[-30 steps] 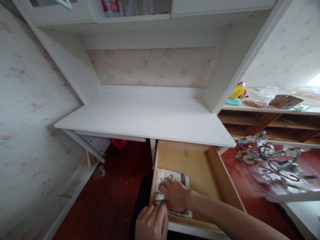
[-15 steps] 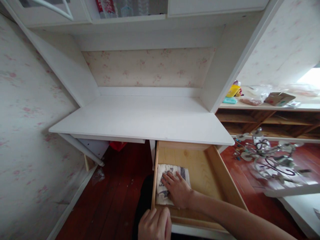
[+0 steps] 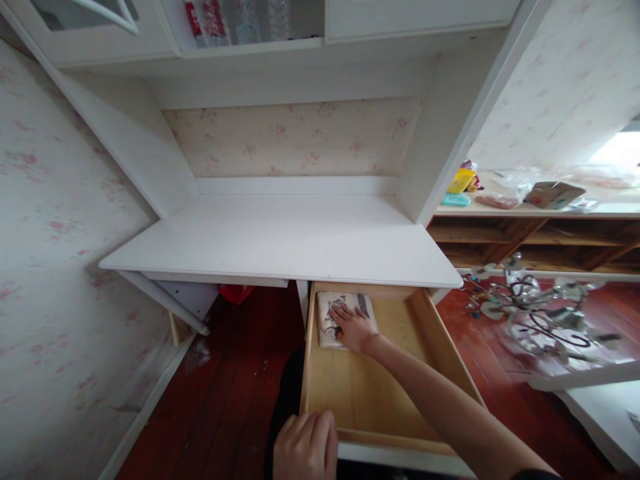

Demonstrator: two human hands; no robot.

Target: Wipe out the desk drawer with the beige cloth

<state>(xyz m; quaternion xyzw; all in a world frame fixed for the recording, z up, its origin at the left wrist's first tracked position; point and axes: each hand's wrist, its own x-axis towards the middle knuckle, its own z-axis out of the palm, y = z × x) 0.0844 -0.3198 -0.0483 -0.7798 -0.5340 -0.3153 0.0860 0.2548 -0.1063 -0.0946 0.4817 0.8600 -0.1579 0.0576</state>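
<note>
A folded cream cloth [image 3: 327,329] with dark print lies in the back left corner of a pulled-out wooden drawer [image 3: 370,407]. My right hand [image 3: 354,328] presses flat on the cloth, its fingers stretched out over the top. My left hand [image 3: 306,445] is closed at the drawer's front left corner. Its fingers curl over the front edge there, and their tips are hidden. The drawer has a bare pale wood bottom and hangs out below a white desk [image 3: 280,233].
Shelves [image 3: 250,43] with wrapped items overhang the desk. To the right, a chandelier [image 3: 540,313] lies on the dark red floor [image 3: 220,400], before a low wooden shelf unit [image 3: 500,230] carrying bags and a box. A papered wall [image 3: 65,267] stands at left.
My right hand has slid the cloth away from me, from the front left part of the drawer to its back left corner. My left hand has stayed at the front corner.
</note>
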